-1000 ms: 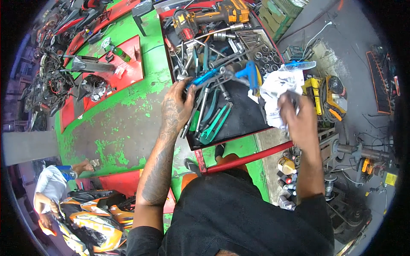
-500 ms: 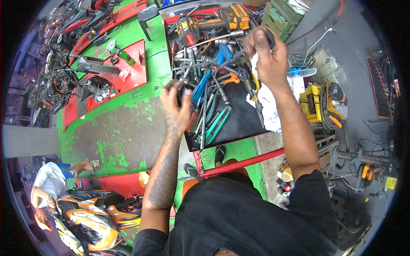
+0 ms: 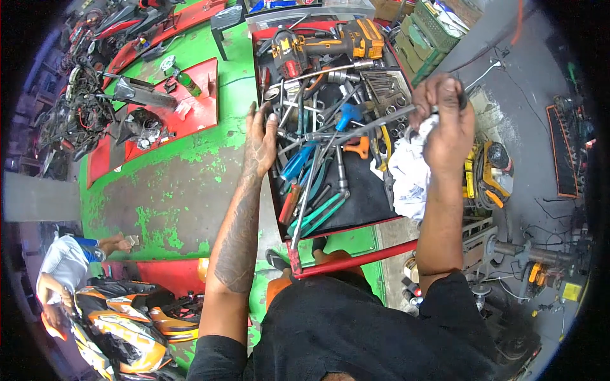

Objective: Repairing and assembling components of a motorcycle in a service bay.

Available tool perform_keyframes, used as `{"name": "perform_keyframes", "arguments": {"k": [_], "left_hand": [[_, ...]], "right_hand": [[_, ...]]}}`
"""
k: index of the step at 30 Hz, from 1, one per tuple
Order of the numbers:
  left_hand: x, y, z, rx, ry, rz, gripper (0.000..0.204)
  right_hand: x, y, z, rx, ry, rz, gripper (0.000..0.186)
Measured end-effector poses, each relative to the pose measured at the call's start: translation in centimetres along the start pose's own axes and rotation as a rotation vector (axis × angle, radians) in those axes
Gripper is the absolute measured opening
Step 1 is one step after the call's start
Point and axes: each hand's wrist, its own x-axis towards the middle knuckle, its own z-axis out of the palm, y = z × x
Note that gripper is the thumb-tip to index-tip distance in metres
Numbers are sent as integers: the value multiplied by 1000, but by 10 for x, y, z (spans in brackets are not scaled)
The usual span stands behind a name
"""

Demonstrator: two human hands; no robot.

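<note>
My right hand (image 3: 450,130) is closed above the right rim of the tool tray, its fingers round the end of a long metal rod-like tool (image 3: 387,119). The tool slants down to the left over the tray, and a dark part shows behind the fingers; its exact kind is unclear. A crumpled white cloth (image 3: 408,178) hangs over the tray's right side, just below that hand. My left hand (image 3: 260,136) rests at the left rim with fingers stretched out. Between the hands lie a blue-handled tool (image 3: 347,118), an orange T-handle (image 3: 357,147) and teal-handled pliers (image 3: 323,214).
The red-rimmed tray (image 3: 375,223) also carries a yellow-black cordless impact wrench (image 3: 289,54) and several sockets and spanners. A green crate (image 3: 432,35) stands beyond its right corner. At lower left, another person (image 3: 63,263) is beside an orange-white motorcycle (image 3: 136,336).
My right hand has moved right and nearer, bringing the rod-like tool along. My left hand has gone from curled to stretched fingers, slightly farther away. The view has shifted a little.
</note>
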Motion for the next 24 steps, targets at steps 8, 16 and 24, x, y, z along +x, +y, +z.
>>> {"name": "perform_keyframes", "arguments": {"k": [8,16,24], "left_hand": [[-3,87,-28,282,-208,461,27],[13,109,-6,819,-548,725,16],[68,184,-28,786,-554,1011,22]], "right_hand": [[-82,18,-69,297,70,15,38],[-144,26,-133,-444,364,271,23],[-173,28,-118,-580,-156,587,10]]}}
